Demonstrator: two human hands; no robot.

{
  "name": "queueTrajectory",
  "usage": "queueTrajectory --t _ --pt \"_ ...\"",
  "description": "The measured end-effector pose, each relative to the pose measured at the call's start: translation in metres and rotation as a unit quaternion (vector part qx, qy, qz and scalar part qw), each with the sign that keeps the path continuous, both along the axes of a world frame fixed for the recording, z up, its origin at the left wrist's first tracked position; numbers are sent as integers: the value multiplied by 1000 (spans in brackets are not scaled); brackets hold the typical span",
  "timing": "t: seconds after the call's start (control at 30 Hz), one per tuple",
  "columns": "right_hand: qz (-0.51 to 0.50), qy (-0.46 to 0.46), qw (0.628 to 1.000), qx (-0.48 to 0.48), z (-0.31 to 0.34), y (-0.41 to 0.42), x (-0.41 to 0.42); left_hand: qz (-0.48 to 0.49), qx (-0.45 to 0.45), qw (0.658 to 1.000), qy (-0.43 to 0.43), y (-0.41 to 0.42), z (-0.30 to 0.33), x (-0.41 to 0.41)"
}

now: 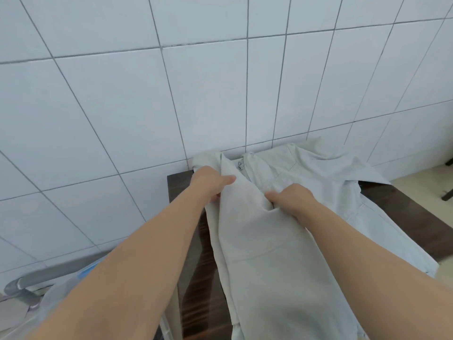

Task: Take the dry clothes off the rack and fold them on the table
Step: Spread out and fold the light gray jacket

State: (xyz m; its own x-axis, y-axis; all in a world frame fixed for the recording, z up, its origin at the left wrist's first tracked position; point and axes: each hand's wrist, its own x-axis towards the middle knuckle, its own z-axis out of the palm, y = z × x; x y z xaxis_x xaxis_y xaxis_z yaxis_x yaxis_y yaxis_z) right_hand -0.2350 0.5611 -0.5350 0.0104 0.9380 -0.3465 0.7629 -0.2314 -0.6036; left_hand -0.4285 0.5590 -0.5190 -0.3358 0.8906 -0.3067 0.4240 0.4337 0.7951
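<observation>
A pale grey-green zip jacket lies spread on a dark wooden table, its collar towards the tiled wall. My left hand grips the jacket's left front panel near the collar, thumb on top of the cloth. My right hand pinches the same panel a little lower and to the right, fingers tucked under a fold. The zip pull shows just beyond my hands. One sleeve spreads out to the right across the table.
A white tiled wall stands right behind the table. At the lower left a grey metal bar shows, with pale cloth and something blue beside it. Cream floor lies at the far right.
</observation>
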Motion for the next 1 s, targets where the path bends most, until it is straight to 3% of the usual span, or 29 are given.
queueTrajectory --t 0.17,0.3,0.43,0.57,0.63,0.7,0.8,0.9,1.0 --pt "-14 12 1000 6 -9 18 -5 37 59 989 134 34 -2 7" --pt "-115 -21 992 40 -21 13 13 92 62 981 162 27 -25 0" --pt "-74 -25 992 102 -21 3 8 86 77 976 186 21 -29 10" --pt "55 39 986 149 -21 -4 9 -27 212 892 399 12 -25 27" --pt "52 -41 984 165 -26 -6 13 -176 171 854 459 8 -37 32" --pt "34 -134 974 179 -31 -6 19 -271 59 846 455 7 -50 27" --pt "9 -141 967 212 -28 0 37 -268 -8 851 452 15 -49 25" --pt "-66 -168 961 211 -19 9 79 -250 4 845 473 16 -36 47" --pt "-156 -194 956 155 -13 14 128 -289 15 851 439 15 -29 79"
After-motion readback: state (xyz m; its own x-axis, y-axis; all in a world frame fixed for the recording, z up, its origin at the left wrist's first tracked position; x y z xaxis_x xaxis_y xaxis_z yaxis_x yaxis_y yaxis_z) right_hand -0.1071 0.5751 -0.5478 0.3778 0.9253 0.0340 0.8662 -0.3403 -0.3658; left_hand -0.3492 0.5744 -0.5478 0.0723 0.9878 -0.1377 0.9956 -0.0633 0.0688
